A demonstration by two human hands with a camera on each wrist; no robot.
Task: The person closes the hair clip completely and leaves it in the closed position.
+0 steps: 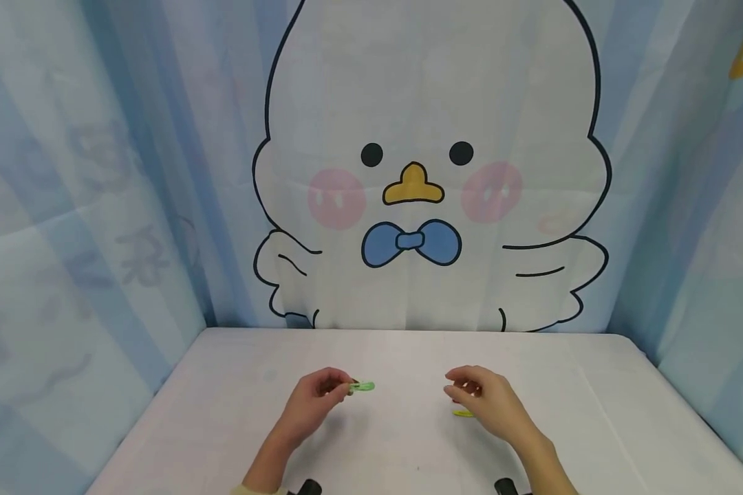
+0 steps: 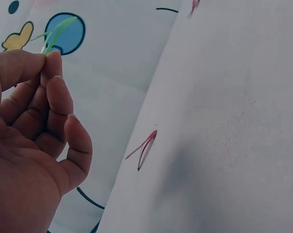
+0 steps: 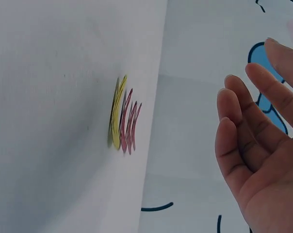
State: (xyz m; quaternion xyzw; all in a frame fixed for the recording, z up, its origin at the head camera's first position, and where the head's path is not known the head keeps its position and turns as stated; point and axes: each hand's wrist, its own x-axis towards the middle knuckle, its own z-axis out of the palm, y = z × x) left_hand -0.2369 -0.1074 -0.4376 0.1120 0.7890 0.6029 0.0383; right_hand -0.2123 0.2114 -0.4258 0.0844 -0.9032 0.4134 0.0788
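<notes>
Between thumb and index finger, my left hand (image 1: 312, 407) pinches a green hair clip (image 1: 363, 386) above the white table. The left wrist view shows this clip spread apart, with its two parts splayed. A dark red hair clip (image 2: 149, 141), also splayed, lies on the table below that hand. My right hand (image 1: 494, 407) hovers over the table with loosely bent fingers and nothing between them. Below it lies a yellow hair clip (image 3: 118, 114), with several dark red hair clips (image 3: 124, 141) side by side next to it. In the head view the right hand mostly hides these.
The white table (image 1: 408, 454) ends at a curtain (image 1: 408, 295) printed with a cartoon bird. Patterned curtains hang along both sides. Another small red piece (image 2: 194, 7) shows at the top edge of the left wrist view.
</notes>
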